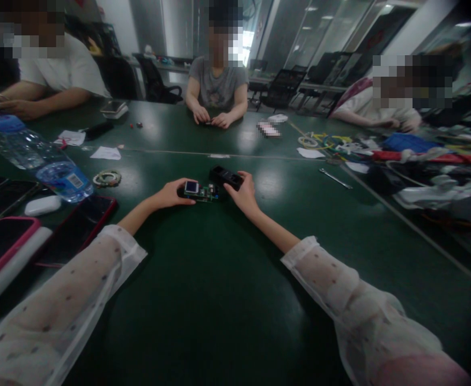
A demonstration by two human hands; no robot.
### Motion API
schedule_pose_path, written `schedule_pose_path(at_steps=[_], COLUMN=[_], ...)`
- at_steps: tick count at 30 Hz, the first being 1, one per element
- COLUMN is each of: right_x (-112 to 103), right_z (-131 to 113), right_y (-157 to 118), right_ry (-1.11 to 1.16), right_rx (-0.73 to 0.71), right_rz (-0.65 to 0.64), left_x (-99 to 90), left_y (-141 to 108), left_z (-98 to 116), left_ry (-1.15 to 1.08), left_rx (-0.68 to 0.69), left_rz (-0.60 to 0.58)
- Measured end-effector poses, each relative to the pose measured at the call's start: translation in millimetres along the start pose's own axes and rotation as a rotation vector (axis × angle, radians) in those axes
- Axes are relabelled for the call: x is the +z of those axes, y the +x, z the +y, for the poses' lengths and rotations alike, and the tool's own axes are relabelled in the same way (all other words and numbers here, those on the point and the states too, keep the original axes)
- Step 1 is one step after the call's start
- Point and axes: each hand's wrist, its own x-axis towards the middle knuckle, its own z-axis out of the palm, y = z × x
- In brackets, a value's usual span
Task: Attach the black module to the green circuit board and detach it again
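My left hand grips a small green circuit board by its left end, thumb on the near edge and fingers at the far edge. A little square display sits on the board near my fingers. In my right hand is a black plastic casing, long and boxy, tilted with its left end away from me. My thumb and fingers close on its right end. Board and casing are side by side just above the green table; whether they touch, I cannot tell.
To my left are a water bottle, a beaded bracelet, a red-edged phone and a white earbud case. On the right, a wrench lies before tangled cables. Several people sit around the table.
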Motion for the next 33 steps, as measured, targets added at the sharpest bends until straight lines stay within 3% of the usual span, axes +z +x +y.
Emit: schedule_pose_path(at_steps=[22,33], right_x=[-2.1,-0.8], right_z=[0.3,0.2], right_y=[0.8,3.1], right_ry=[0.056,-0.024], right_rx=[0.013,0.010], right_rz=[-0.014,0.010], left_x=[-0.9,-0.7], left_y=[1.1,1.9], left_z=[-4.9,-6.8], left_ry=[0.065,0.101], left_rx=[0.021,0.022], left_rz=[0.000,0.001])
